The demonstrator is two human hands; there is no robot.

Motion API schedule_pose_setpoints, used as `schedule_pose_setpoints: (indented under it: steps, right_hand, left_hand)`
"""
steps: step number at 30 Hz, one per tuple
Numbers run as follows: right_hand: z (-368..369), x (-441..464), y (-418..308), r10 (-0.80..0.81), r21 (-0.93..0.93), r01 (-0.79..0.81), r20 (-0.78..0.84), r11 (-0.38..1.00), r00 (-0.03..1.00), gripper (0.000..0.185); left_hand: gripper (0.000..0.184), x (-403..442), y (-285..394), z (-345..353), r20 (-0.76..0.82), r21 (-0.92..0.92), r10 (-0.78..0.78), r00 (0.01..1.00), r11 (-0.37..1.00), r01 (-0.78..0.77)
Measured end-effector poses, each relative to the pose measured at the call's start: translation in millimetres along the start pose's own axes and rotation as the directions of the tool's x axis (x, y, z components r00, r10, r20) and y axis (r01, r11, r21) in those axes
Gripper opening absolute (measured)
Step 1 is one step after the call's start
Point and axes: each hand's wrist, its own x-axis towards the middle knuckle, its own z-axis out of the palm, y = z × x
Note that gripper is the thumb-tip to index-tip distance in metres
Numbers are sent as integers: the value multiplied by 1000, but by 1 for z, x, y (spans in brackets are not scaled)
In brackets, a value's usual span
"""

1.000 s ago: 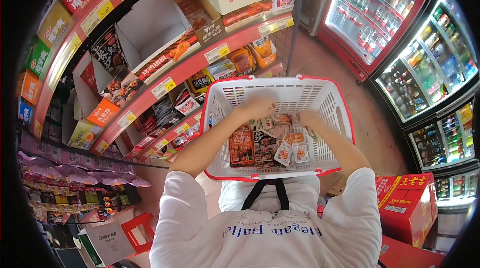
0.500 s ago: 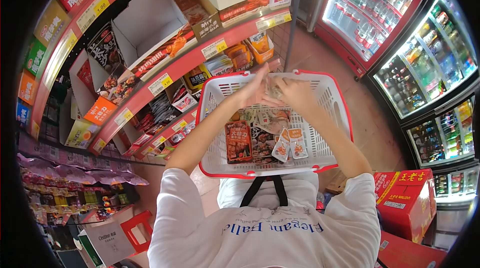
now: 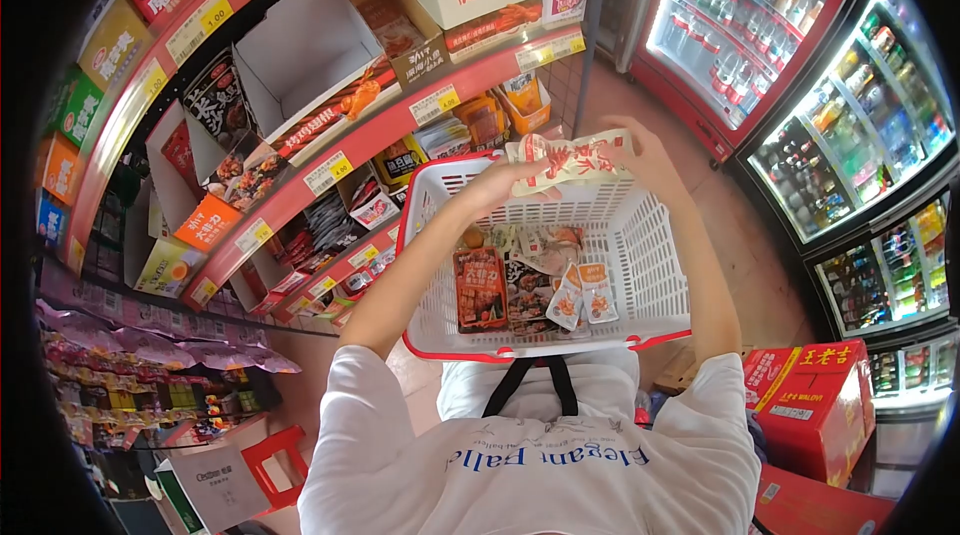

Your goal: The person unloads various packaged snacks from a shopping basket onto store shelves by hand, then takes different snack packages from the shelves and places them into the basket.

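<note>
Cream pkt (image 3: 575, 161)'s come up & opened out vs. a sec ago, now above the basket (image 3: 645, 255)'s far side. L hand (image 3: 490, 187) & R hand (image 3: 645, 163) part-closed, each gripping an end. Prob. light, soft, slippery; ends = best hold. Red print unclear; orange pack (image 3: 481, 290) reads 大非力, red carton (image 3: 815, 410) 王老吉.
</note>
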Motion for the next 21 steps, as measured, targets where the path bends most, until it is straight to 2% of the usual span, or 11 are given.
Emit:
schedule_pose_setpoints:
  steps: [1,2,4,6,10,12,13,14,18,19,21]
  right_hand:
    - [-5,-1,-7,284,333,-299,94,894,954,54]
    - [-5,-3,-9,283,330,-298,93,896,954,54]
    - [-4,-8,-14,365,605,-555,418,570,832,55]
    - [3,-7,-21,355,616,-583,463,529,812,51]
    - [20,9,-28,282,665,-392,274,635,920,40]
    - [21,19,-35,191,553,-245,154,797,969,35]
    - [21,25,-42,184,551,-239,154,799,971,35]
    - [19,31,-50,162,538,-201,120,819,980,32]
    - [9,68,-96,61,573,-20,-52,819,997,28]
    - [5,80,-108,58,587,-3,-75,810,996,29]
    - [0,107,-125,70,609,40,-156,792,985,32]
  left_hand:
    - [34,0,2,-1,0,93,35,999,995,-34]
    - [34,0,2,0,2,93,38,999,995,-38]
    - [34,1,1,-1,-86,288,86,993,956,-58]
    - [34,4,-2,-7,-140,301,151,979,948,-103]
    - [34,3,4,-13,-292,404,372,881,883,-239]
    - [31,2,15,-17,-333,460,490,805,830,-315]
    - [31,2,23,-16,-324,533,612,721,748,-395]
    - [31,0,32,-16,-325,535,618,716,744,-400]
    - [35,-12,92,-3,-298,726,878,375,463,-508]
    - [36,-13,108,-2,-336,679,855,396,511,-527]
    - [39,-1,134,-11,-298,688,895,332,442,-575]
